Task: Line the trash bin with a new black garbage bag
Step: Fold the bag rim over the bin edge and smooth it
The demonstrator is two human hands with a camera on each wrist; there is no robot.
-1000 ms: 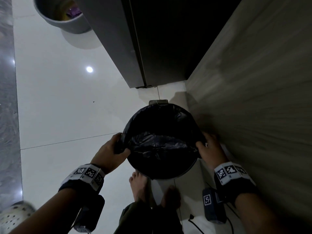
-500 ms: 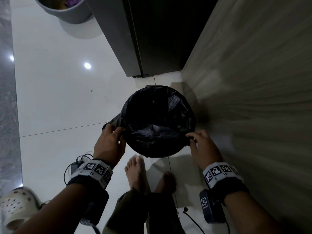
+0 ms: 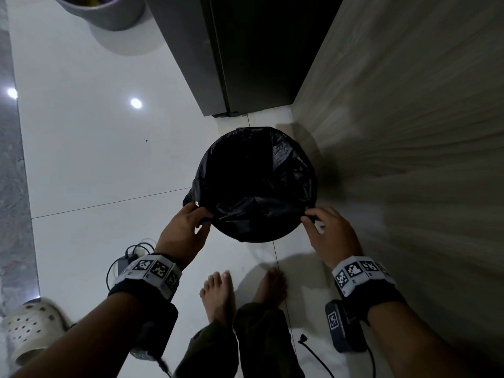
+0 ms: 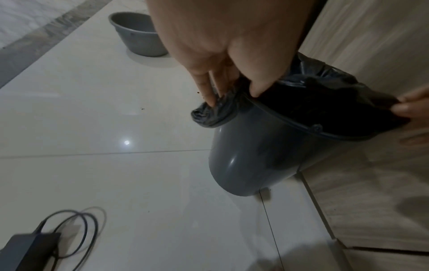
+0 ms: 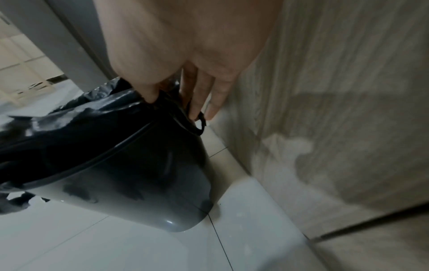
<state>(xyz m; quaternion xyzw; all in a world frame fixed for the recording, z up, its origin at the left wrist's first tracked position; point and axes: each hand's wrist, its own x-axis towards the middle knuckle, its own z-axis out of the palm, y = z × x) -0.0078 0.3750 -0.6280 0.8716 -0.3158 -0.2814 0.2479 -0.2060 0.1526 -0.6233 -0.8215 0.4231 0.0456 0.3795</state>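
A round grey trash bin (image 4: 250, 161) (image 5: 130, 199) stands on the white floor beside a wood-grain wall. A black garbage bag (image 3: 256, 181) (image 4: 325, 106) (image 5: 76, 124) hangs inside it, its mouth spread over the rim. My left hand (image 3: 188, 227) (image 4: 230, 89) pinches the bag's bunched edge at the bin's near left rim. My right hand (image 3: 324, 227) (image 5: 185, 102) pinches the bag's edge at the near right rim, with thumb inside and fingers outside. The bag's near edge stretches between both hands, just inside the near rim.
A wood-grain wall (image 3: 409, 132) runs close along the bin's right side. A dark door and grey frame (image 3: 245, 55) stand behind it. A second grey tub (image 3: 109, 9) sits far left. A charger with cable (image 4: 30, 245), a sandal (image 3: 30, 328) and my bare feet (image 3: 218, 296) are near.
Both hands slid along the rim towards me, from the bin's sides to its near edge, drawing the bag's edge with them. The head view pulled back and up.
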